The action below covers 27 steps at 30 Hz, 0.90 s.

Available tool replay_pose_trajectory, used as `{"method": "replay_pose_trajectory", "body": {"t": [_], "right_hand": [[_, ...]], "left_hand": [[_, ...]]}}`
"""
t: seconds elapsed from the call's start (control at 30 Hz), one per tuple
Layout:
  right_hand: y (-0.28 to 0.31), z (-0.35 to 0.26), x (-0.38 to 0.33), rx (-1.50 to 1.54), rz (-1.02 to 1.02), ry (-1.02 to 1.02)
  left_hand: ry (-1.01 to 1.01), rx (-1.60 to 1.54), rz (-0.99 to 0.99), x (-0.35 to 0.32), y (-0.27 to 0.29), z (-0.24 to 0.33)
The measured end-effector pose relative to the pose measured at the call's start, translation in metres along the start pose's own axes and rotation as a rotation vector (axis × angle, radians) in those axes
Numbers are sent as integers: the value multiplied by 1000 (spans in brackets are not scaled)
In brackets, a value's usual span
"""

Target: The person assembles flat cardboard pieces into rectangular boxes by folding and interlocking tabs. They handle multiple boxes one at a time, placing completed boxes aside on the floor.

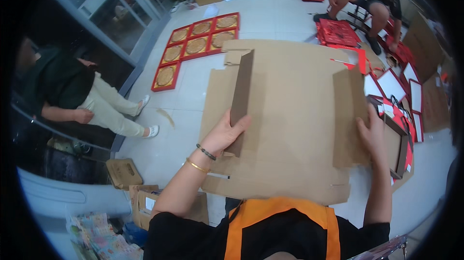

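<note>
My left hand [233, 128] is closed round a long dark brown cardboard strip [242, 91], its thumb across the near face. The strip stands on edge above a large flat sheet of tan cardboard [290, 129]. On the right, my right hand [372, 133] grips the outer edge of a brown cardboard panel [349, 120], thumb toward me; its fingertips are partly hidden. Just beyond that hand lies a dark brown open box frame [399, 156], on top of red and white pieces.
Red trays with round golden inserts [197, 45] lie on the floor ahead left. One person [82, 86] stands at left; another [369, 1] sits at far right by stacked red boxes [337, 33]. Red-and-white box parts [392, 85] crowd the right; cardboard boxes [145, 207] stand at lower left.
</note>
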State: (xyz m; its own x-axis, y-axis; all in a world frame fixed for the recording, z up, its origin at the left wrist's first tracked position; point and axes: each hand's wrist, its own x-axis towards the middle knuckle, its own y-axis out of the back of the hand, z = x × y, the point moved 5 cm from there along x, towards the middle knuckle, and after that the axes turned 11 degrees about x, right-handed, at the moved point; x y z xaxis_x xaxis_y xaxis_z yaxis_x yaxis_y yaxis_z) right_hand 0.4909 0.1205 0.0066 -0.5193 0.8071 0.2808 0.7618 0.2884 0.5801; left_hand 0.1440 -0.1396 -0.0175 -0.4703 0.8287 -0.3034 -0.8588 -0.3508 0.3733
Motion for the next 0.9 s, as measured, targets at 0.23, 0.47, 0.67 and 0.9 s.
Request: {"method": "replay_pose_trajectory", "body": {"t": [0.23, 0.47, 0.67, 0.9], "right_hand": [[-72, -41, -26, 860, -218, -419], [-86, 19, -24, 811, -279, -632], [-87, 52, -23, 570, -204, -556], [-64, 44, -9, 1116, -129, -804]], "left_hand": [[-285, 704, 431, -5, -28, 1], [-112, -11, 188, -2, 23, -16], [-23, -242, 129, -5, 33, -36], [-175, -1227, -326, -21, 81, -55]]}}
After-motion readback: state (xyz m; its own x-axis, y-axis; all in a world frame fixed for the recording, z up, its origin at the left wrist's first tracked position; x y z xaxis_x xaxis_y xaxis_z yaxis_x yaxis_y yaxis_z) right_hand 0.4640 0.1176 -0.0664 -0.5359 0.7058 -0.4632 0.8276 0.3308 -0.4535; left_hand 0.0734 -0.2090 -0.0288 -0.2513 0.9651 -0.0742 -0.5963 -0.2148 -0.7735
